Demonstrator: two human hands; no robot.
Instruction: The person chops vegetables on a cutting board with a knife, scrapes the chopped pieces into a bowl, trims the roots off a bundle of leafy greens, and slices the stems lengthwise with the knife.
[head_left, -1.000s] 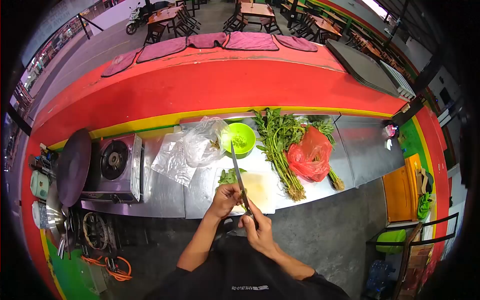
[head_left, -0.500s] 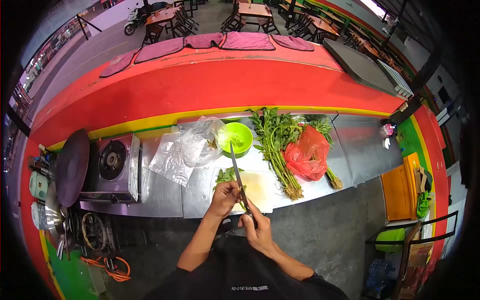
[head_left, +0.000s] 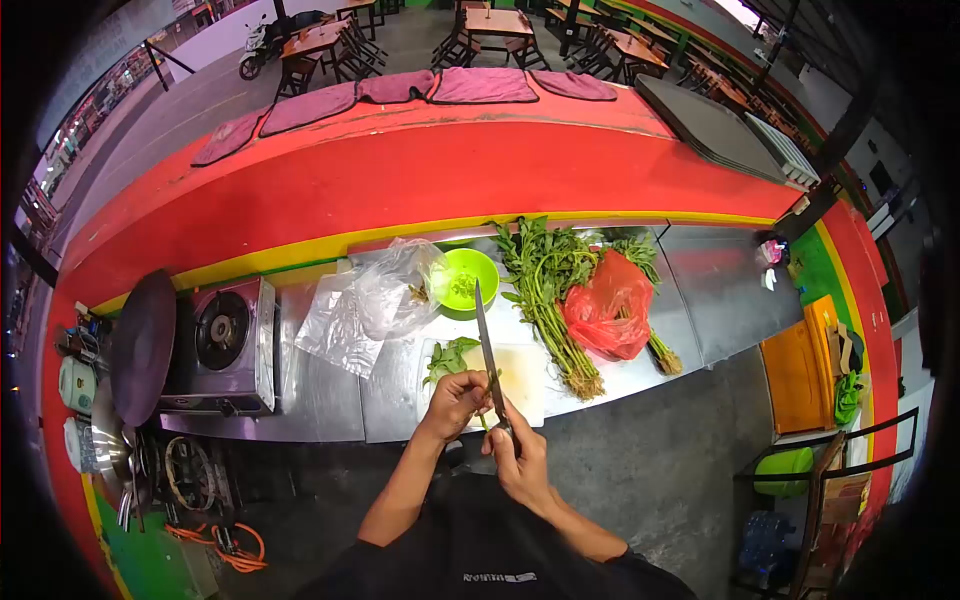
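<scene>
My right hand (head_left: 520, 465) is closed around the handle of a kitchen knife (head_left: 487, 340), its long blade pointing away from me toward the bowl. Close beside the blade, my left hand (head_left: 455, 405) pinches a green stem (head_left: 484, 421); its fingers partly hide it. Leafy greens (head_left: 450, 360) lie just beyond that hand, on the white cutting board (head_left: 530, 385); whether they join the pinched stem I cannot tell. A lime-green bowl (head_left: 488, 268) with small green pieces inside stands behind the board.
Right of the board lie bunches of long-stemmed greens (head_left: 545, 310) with roots, and a red plastic bag (head_left: 610, 310). Clear plastic bags (head_left: 345, 320) are left of the bowl. Further left stand a gas stove (head_left: 222, 330) and a large dark wok (head_left: 145, 345). A red wall (head_left: 450, 165) rises behind.
My left hand has shifted slightly right and down, showing more of the leaves on the board. The knife tip has swung a little right, off the bowl's middle. Both grips stay the same.
</scene>
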